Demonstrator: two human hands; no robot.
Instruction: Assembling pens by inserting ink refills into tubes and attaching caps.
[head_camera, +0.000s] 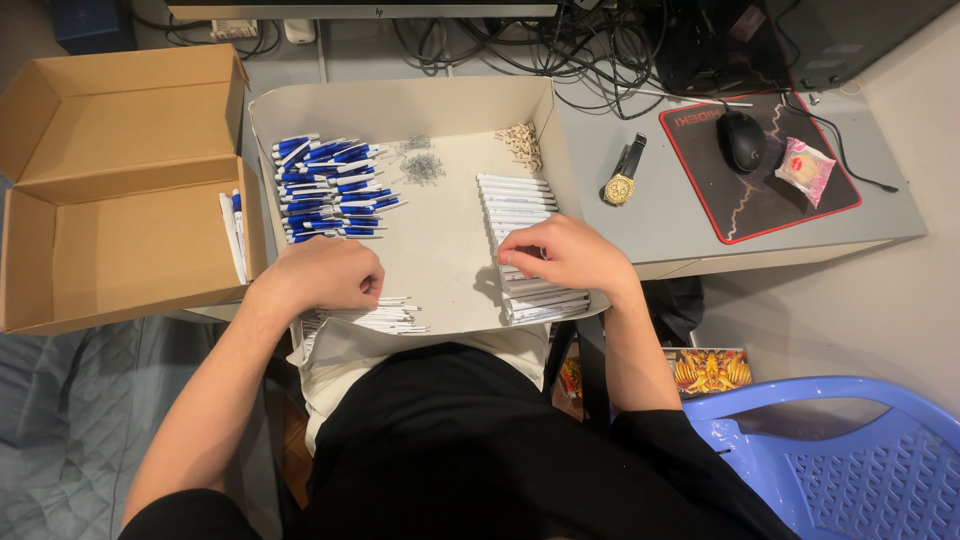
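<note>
Few pens (236, 232) lie boxed, many parts in the tray (440, 250) remain — left hand (325, 273) curled on refills (385, 317), right hand (562, 255) pinching a barrel (530, 290).

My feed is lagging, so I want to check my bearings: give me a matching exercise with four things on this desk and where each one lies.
Things:
1. wristwatch
2. computer mouse
3. blue-and-white pen parts
4. row of white pen barrels

Places:
A. on the red-edged mouse pad
B. under the right hand, right side of the shallow tray
C. on the bare grey desk between tray and mouse pad
D. left side of the tray, beyond the left hand

Pairs: 1-C, 2-A, 3-D, 4-B
</note>
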